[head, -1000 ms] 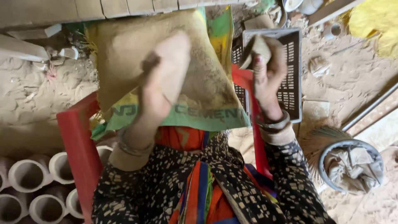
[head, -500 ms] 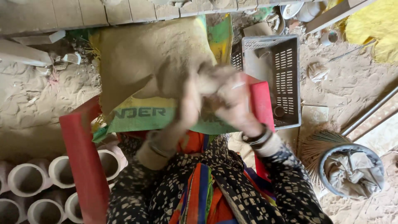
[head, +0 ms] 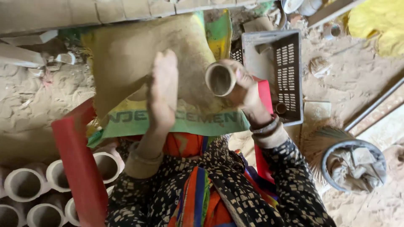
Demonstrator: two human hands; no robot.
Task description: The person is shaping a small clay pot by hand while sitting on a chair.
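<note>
1. The small clay cup (head: 220, 78), dusty tan with its round mouth facing the camera, was one, held above the dusty sack (head: 139, 63).
2. The right hand (head: 246, 90) closed around it.
3. The left hand (head: 163, 90) lay flat and open, empty, on the sack.
4. One grey crate (head: 290, 71) stood beside.

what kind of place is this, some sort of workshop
Probably a small outdoor pottery work area: the right hand holds a small unfired clay cup, pale clay cylinders lie stacked on the sandy ground, beside a grey plastic crate.
</note>
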